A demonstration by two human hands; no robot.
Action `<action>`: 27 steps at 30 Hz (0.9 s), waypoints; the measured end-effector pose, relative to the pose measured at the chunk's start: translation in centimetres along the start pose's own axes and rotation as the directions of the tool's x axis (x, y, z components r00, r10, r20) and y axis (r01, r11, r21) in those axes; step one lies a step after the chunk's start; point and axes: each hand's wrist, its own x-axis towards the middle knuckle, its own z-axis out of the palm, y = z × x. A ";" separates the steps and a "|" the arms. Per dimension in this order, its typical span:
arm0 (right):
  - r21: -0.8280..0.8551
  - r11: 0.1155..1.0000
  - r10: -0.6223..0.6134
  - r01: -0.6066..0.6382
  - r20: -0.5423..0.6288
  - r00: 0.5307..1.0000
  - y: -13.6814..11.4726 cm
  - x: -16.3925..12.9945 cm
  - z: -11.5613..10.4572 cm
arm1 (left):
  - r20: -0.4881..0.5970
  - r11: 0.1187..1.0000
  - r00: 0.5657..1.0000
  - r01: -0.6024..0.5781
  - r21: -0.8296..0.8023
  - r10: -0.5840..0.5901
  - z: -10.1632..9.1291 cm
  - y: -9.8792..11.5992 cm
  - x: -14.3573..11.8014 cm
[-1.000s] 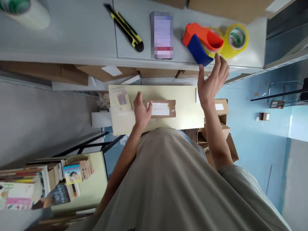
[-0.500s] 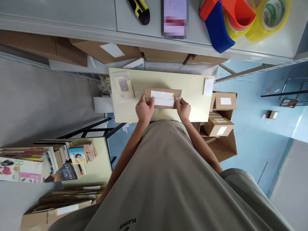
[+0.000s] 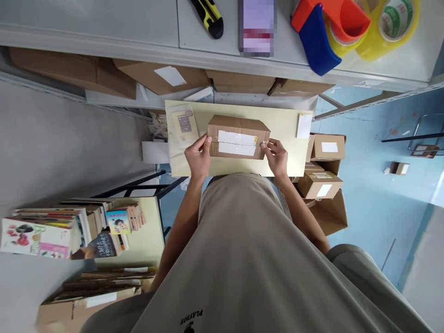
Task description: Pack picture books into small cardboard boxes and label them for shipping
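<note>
A brown cardboard box (image 3: pixel 239 122) is in front of my body, over a cream tabletop (image 3: pixel 291 152). A white label (image 3: pixel 237 149) with a small yellow mark runs along its near face, and a thin line crosses the label lengthwise. At the left end my left hand (image 3: pixel 199 156) is closed, thumb and fingers pinching the box edge. My right hand (image 3: pixel 276 157) pinches the right end, its thumb by a shiny bit of clear tape. Whether the box rests on the table or is lifted, I cannot tell.
On the shelf above lie a box cutter (image 3: pixel 210 18), a pixelated purple rectangle (image 3: pixel 258 27), a red-and-blue tape dispenser (image 3: pixel 317 41) and a tape roll (image 3: pixel 395 27). A plastic-wrapped item (image 3: pixel 183 122) and a white pad (image 3: pixel 304 126) flank the box. Books (image 3: pixel 86 226) stand left; cartons (image 3: pixel 321 185) right.
The box looks larger and shows its far side as well as the labelled face. My hands are farther apart, still at its two ends. The whole view has shifted slightly.
</note>
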 end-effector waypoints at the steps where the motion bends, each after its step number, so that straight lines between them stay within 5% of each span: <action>1: 0.023 1.000 0.002 -0.001 -0.020 1.000 -0.1 -0.1 -0.3 | -0.022 1.000 1.000 -0.005 -0.012 0.005 -0.1 0.2 -0.3; 9: 0.074 0.978 -0.183 0.196 -0.160 0.970 -0.3 -0.2 -3.4 | -0.030 1.000 1.000 0.008 -0.017 -0.009 2.6 1.5 -2.5; 15: 0.052 0.954 -0.282 0.295 -0.175 0.943 0.2 0.1 -2.6 | -0.119 0.999 0.993 0.002 0.033 0.002 4.7 0.4 -1.2; 22: -0.010 0.960 -0.276 0.278 -0.157 0.948 2.3 0.2 -1.9 | -0.052 0.997 0.997 -0.052 0.057 0.055 4.6 -1.6 0.1; 27: -0.223 0.938 -0.284 0.267 -0.047 0.958 5.3 1.2 -0.3 | 0.021 0.991 0.992 -0.126 0.047 0.125 4.9 -4.0 0.5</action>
